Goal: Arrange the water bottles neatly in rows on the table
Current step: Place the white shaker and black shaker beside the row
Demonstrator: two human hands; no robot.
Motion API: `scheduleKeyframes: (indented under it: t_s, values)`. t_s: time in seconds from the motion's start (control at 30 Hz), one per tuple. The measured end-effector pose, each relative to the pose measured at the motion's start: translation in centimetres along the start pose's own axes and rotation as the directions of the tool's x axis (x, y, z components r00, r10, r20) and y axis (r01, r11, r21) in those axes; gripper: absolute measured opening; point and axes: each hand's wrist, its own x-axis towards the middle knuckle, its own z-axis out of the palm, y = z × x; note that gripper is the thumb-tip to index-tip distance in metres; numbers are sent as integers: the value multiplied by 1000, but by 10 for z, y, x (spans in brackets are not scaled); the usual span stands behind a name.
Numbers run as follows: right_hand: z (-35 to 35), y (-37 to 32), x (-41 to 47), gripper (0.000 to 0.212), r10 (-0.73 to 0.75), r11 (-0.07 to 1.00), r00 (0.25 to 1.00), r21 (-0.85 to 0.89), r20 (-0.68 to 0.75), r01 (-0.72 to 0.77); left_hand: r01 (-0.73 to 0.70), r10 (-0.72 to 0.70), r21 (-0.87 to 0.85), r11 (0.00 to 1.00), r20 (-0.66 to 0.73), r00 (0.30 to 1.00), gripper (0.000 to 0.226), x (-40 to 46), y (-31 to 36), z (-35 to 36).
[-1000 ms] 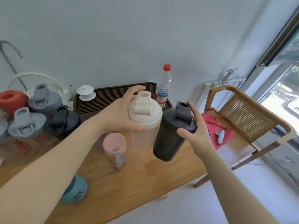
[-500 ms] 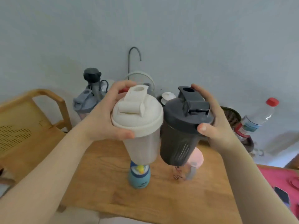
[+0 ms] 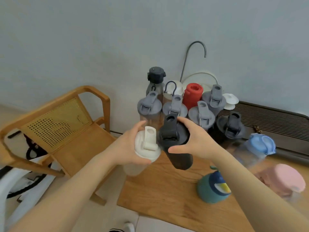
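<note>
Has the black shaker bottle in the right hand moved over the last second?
Yes. The black shaker bottle has travelled along the table to its left end, toward the grey-lidded bottles, away from the pink bottle.

Wooden table point(image 3: 167, 195) with clustered bottles point(image 3: 200, 114)

A white shaker point(image 3: 147, 153) and a black shaker point(image 3: 177, 144) stand out against the light wood-grain tabletop point(image 3: 167, 190); behind are grey-lidded bottles point(image 3: 149, 106), a red bottle point(image 3: 192, 96), a blue-lidded bottle point(image 3: 260, 144), a pink-lidded bottle point(image 3: 286, 178) and a teal bottle point(image 3: 210, 188).
</note>
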Motion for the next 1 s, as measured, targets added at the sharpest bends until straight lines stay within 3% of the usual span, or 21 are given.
scheduleKeyframes:
  t_s: [0.1, 0.3, 0.4, 0.53, 0.63, 0.73, 0.87, 0.93, 1.0]
  values:
    - [30, 9, 15, 70, 88, 996, 996, -11, -30, -88, 18, -18, -2, 1000, 7, 1000, 112, 9, -38, -1]
    - [56, 34, 22, 80, 192, 979, 965, -32, -178, -200, 23, 3, -238, 971, 109, 994, 103, 39, -75, -10]
    - [59, 36, 19, 75, 236, 970, 951, -7, -200, -242, -3, 55, -227, 974, 223, 973, 105, 47, -82, -5]
    - [61, 36, 21, 73, 290, 956, 935, 21, -206, -292, -61, 96, -235, 970, 141, 985, 91, 45, -95, 12]
    - [69, 38, 20, 70, 355, 935, 901, 80, -249, -346, 5, 21, -138, 990, 188, 982, 99, 37, -101, 27]
    - [74, 36, 16, 69, 375, 927, 887, 83, -269, -366, -66, 41, 91, 994, 256, 966, 106, 32, -96, 37]
    - [73, 33, 13, 68, 387, 922, 883, 78, -266, -380, -140, -13, 388, 911, 366, 930, 110, 29, -92, 44]
    - [72, 33, 11, 68, 396, 918, 881, 87, -260, -387, -165, -29, 428, 888, 412, 911, 107, 29, -89, 44]
    - [70, 33, 8, 67, 395, 919, 880, 104, -263, -381, -132, -18, 322, 937, 425, 905, 99, 29, -87, 37]
